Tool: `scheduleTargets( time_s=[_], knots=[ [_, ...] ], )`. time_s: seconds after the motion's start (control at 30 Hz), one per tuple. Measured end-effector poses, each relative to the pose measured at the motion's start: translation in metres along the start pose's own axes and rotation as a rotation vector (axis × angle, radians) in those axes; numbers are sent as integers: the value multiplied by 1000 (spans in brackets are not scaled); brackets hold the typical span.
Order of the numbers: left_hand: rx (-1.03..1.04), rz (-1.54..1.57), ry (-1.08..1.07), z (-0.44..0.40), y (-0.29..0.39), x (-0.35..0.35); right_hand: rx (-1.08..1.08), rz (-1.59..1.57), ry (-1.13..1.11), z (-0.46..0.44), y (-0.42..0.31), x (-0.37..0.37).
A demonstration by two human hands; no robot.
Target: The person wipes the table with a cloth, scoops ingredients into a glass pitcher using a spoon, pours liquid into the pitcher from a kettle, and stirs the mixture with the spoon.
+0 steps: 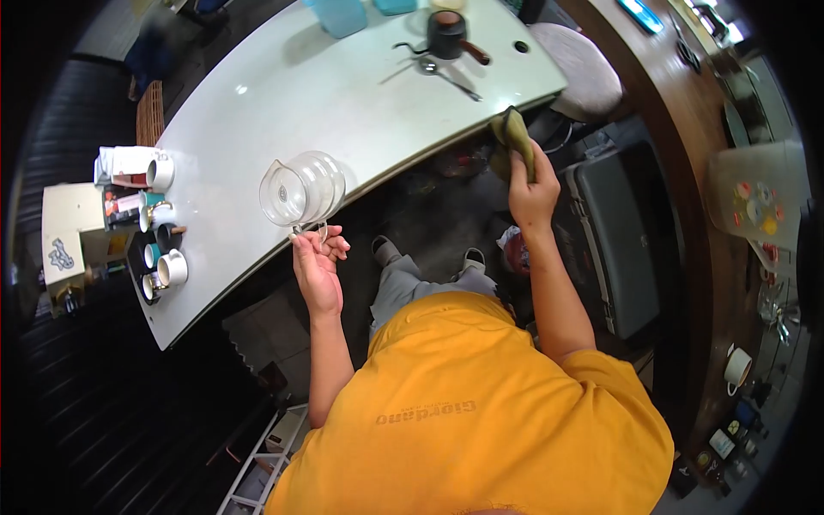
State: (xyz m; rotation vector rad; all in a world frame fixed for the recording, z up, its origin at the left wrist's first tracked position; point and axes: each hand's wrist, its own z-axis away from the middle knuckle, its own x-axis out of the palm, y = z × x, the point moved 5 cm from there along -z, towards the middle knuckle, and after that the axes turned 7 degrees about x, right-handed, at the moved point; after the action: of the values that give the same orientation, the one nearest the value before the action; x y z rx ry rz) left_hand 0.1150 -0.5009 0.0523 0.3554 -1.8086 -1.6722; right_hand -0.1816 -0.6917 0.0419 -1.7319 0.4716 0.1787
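Shirt [481,386] in orange-yellow across the bottom centre of the frame, with grey trousers [402,287] and shoes just above; left hand [319,283] left of centre, thumb and forefinger pinched on the handle of a clear glass jug [300,193], other fingers loosely curled; jug at centre-left, tilted, mouth toward the left, close to the near edge of the white table [232,146], with contact against the tabletop impossible to tell; right hand [534,196] right of centre, fingers closed around a folded olive cloth [515,136], near the table's right-hand corner and well apart from the jug.

Judging by the hold, handling of the jug in hand, cloth at the ready; both hands occupied, so any wiping of the glass to call for a steady pinch on the handle, jug and cloth brought together, and light pressure on the thin wall.

Beyond the right forearm, a grey hard case [614,240], upright beside the wooden counter [678,129]; at the left end of the table, a cluster of cups, among them a white mug [172,269]; farther off, at upper centre, a spoon [451,79] near a small dark pot [445,39] with a brown handle; past the corner, a pale round stool [579,69]; at the top edge, a light-blue container [341,13], cut off by the frame.
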Motion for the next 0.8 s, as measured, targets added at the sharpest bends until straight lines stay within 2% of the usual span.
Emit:
scheduleTargets(
  time_s=[0.07, 0.13, 0.2, 0.27, 0.4, 0.53, 0.67, 0.8],
  knots=[
    [24, 10, -43, -10, 9, -24, -53, -45, -4, -6, -20, 46],
    [28, 37, -70, -23, 17, -53, -212, 211, 51, -9, -49, 87],
    [32, 76, -92, -39, 25, -85, -222, 258, 12, -7, -54, 128],
    [56, 30, -152, -57, 30, -116, -152, 664, 27, 2, -45, 169],
    [32, -1, -165, -90, 43, -165, -130, 844, 112, 0, -42, 212],
    [31, -7, -162, -109, 55, -189, -95, 825, 90, -25, -47, 250],
    [14, -12, -150, -118, 57, -199, -172, 801, 57, -49, -65, 297],
    [-1, 27, -119, -118, 54, -201, -362, 521, -222, -32, -97, 347]
  ],
)
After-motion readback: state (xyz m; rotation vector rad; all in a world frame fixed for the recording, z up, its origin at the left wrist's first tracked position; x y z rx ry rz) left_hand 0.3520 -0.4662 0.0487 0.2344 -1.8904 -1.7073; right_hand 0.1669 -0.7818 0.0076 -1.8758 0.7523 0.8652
